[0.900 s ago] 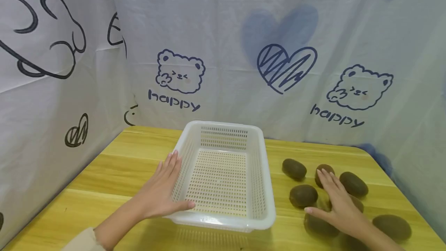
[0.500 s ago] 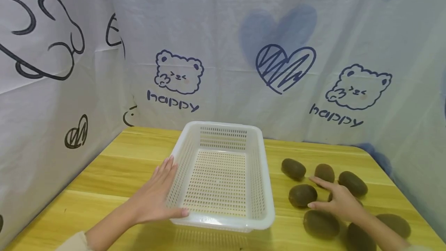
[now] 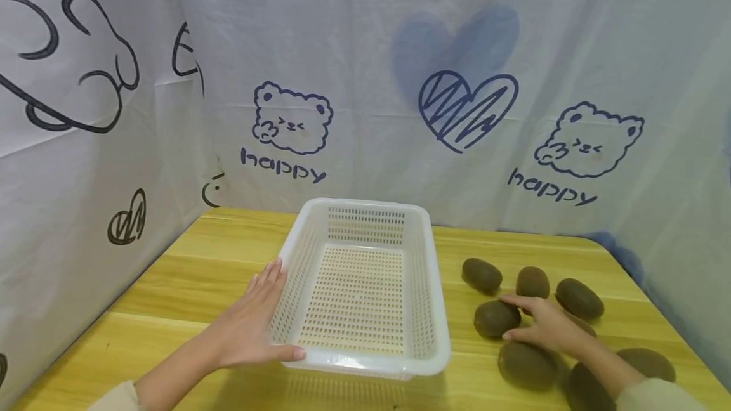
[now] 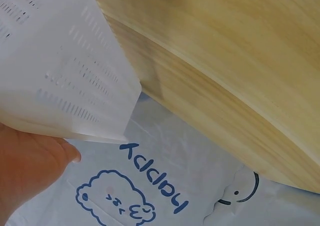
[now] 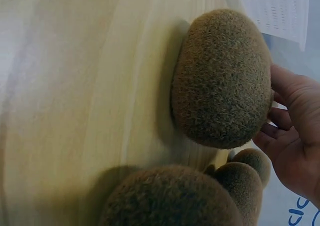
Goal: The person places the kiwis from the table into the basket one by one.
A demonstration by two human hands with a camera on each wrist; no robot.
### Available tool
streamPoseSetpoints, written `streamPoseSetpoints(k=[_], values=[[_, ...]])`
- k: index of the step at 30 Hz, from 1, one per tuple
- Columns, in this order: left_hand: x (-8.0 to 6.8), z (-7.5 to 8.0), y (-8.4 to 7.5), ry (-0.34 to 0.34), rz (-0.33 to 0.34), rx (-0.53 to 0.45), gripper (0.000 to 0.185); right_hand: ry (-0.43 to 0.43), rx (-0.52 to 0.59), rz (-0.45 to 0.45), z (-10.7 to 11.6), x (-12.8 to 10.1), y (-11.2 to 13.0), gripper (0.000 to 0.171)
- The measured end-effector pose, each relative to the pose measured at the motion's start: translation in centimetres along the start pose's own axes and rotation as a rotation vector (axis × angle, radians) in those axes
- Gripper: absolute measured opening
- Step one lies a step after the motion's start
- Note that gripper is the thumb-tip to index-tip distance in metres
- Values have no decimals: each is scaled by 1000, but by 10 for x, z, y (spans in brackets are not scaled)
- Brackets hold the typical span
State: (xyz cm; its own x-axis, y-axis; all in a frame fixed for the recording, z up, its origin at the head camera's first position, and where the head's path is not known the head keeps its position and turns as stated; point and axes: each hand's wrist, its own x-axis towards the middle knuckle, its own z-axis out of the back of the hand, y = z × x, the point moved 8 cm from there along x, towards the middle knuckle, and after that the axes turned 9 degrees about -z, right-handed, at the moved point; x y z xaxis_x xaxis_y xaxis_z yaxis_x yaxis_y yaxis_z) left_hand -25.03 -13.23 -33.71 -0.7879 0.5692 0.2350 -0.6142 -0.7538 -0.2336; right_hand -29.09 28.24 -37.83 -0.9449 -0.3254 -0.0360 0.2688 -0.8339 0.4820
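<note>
The white plastic basket (image 3: 365,361) stands on the table with its slotted floor bare. My left hand (image 3: 248,325) rests along its left side near the front corner, fingers straight, thumb over the front rim. In the left wrist view, part of that hand (image 4: 32,163) lies against the rim. My right hand (image 3: 548,325) has thumb and forefinger about the right end of a brown kiwi (image 3: 494,319), which is on the table. Another kiwi (image 5: 222,80) stands large before the right hand (image 5: 300,136) in the right wrist view, hiding some of its fingers.
More kiwis lie around the right hand: one (image 3: 482,276) behind, one (image 3: 533,282) beside it, one (image 3: 579,299) farther right, and one (image 3: 528,365) in front. Others are partly hidden under the right forearm. A printed cloth (image 3: 365,144) hangs behind the wooden table (image 3: 188,271).
My right hand has drawn back from over the far kiwis and its thumb and forefinger have come in about the kiwi nearest the basket. The left hand has slid slightly back along the basket.
</note>
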Motion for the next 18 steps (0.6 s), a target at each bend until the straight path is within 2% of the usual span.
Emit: streamPoseSetpoints(k=[6,12,18], values=[[0,0,0,0,-6,11,123,-10,1,-11,-2,6,-2,66],[1,1,-2,15,-20,58,122,-24,-45,-39,-4,10,-3,64],[-1,4,0,16,-8,44,122,-47,-41,-64,-5,10,-2,57]])
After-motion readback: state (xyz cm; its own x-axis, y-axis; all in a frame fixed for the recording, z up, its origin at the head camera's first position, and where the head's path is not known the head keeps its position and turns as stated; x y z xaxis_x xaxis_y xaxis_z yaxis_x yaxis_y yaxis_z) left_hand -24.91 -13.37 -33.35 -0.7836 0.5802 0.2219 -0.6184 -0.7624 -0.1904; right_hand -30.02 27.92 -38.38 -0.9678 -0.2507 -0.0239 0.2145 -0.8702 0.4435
